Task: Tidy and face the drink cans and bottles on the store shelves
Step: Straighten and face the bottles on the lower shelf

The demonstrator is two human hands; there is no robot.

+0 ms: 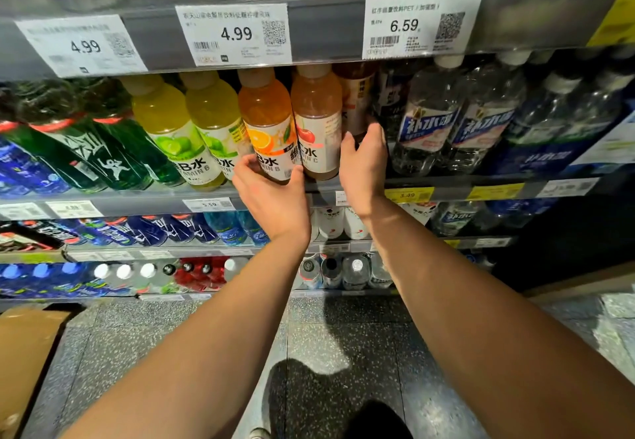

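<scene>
An orange drink bottle (266,112) with an orange-slice label stands on the middle shelf (457,182). My left hand (271,194) grips its base, thumb on the right side and fingers on the left. Right beside it stands a peach-coloured bottle (318,112) with a cherry label. My right hand (364,160) reaches in at that bottle's right side, thumb by its label and fingers curled behind, between it and a brown bottle (355,95). Whether the right hand grips it I cannot tell.
Two yellow-green lime bottles (165,122) and dark green bottles (86,143) stand to the left, clear water bottles (433,119) to the right. The upper shelf edge (323,30) with price tags hangs just above the caps. Lower shelves hold more bottles. A cardboard box (24,352) lies on the floor at left.
</scene>
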